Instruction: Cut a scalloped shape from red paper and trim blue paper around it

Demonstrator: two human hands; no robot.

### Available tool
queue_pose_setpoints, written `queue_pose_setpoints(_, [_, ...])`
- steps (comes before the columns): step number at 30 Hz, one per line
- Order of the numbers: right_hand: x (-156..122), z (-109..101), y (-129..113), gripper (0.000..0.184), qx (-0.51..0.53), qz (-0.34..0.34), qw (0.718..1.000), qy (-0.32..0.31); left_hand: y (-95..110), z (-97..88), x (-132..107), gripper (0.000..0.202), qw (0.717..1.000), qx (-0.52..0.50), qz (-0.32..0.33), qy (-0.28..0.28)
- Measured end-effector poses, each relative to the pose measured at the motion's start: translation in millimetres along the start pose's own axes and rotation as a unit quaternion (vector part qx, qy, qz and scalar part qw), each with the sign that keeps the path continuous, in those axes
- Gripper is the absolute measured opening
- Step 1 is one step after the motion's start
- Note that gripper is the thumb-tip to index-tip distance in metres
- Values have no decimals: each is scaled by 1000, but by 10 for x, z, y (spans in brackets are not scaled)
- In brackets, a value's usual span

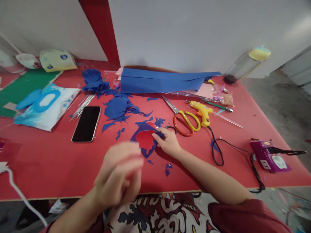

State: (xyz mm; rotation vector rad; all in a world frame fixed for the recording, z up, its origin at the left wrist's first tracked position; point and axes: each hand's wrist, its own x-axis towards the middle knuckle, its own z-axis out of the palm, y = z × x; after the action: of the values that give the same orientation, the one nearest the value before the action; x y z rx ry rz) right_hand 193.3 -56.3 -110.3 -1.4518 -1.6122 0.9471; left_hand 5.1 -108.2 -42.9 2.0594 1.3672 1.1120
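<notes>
In the head view my right hand [168,142] rests low over the table, thumb and fingers pinched at the right edge of a dark blue sheet piece [146,152]. A red petal-like shape [145,139] shows in the middle of that piece; I cannot tell whether it is a red template or a hole with the table showing through. A black ring [173,128], maybe a scissor handle, is partly hidden by my right hand. My left hand [119,173] is raised nearer to me, fingers curled and smeared by motion. Blue scraps [168,169] lie around.
Large scissors [183,124] and a yellow glue gun [201,111] lie to the right, its cord running toward a purple box [269,157]. Left are a phone [86,124] and a wipes pack [47,105]. Behind lie blue petal stacks [116,108] and a folded blue sheet [160,81].
</notes>
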Motion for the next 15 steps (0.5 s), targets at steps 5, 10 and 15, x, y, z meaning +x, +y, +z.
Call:
queue_pose_setpoints(5, [-24, -15, -26, 17, 24, -9, 1000, -11, -284, 169, 294, 64, 988, -18, -145, -57])
queue_pose_setpoints(10, [-29, -9, -54, 17, 87, 20, 996, 24, -446, 270, 303, 30, 914, -253, -313, -52])
queue_pose_setpoints(15, [-50, 16, -96, 22, 185, 64, 980, 15, -355, 407, 295, 29, 782, -494, -380, -26])
